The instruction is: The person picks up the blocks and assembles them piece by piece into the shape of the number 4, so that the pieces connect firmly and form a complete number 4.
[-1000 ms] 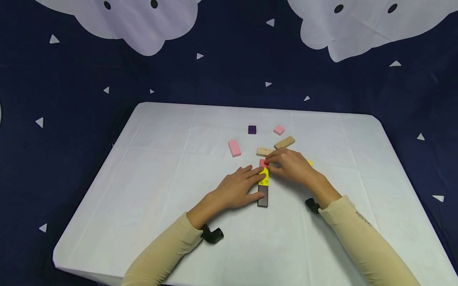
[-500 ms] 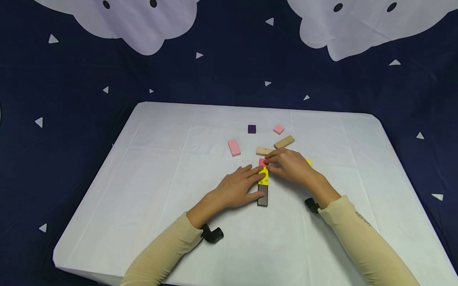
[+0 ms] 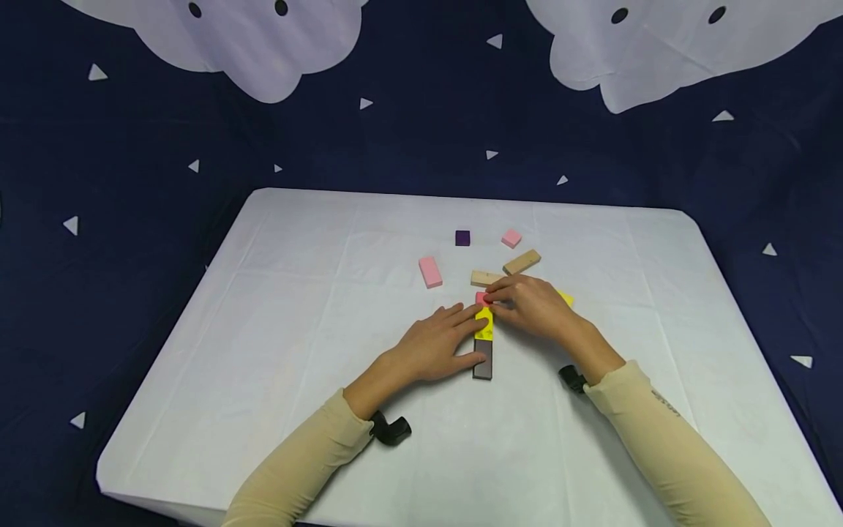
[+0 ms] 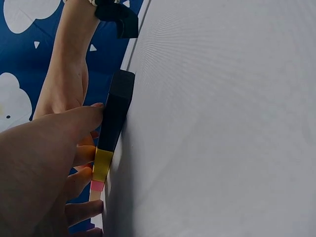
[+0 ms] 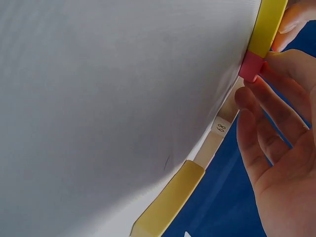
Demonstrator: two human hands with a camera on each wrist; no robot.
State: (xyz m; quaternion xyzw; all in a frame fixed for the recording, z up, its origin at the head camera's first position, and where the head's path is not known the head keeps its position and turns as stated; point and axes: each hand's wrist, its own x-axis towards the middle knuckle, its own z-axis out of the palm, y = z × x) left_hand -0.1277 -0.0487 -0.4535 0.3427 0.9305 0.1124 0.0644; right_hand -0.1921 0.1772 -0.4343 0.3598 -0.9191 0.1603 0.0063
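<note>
A dark grey block (image 3: pixel 483 370), a yellow block (image 3: pixel 484 334) and a small red-pink block (image 3: pixel 480 298) lie end to end in a line on the white table. My left hand (image 3: pixel 429 345) reaches in from the left with fingers extended. Its fingertips rest on the yellow block and its thumb touches the dark block. With thumb and forefinger, my right hand (image 3: pixel 532 304) pinches the red-pink block at the line's far end. The right wrist view shows that block (image 5: pixel 251 65) against the yellow one (image 5: pixel 267 29).
Beyond the hands lie two wooden blocks (image 3: pixel 522 262), a long pink block (image 3: pixel 430 272), a small pink block (image 3: pixel 511 238) and a dark purple cube (image 3: pixel 463 238). Another yellow block (image 3: pixel 566 298) is partly hidden behind my right hand. The table (image 3: pixel 296 293) backs onto a dark blue cloth.
</note>
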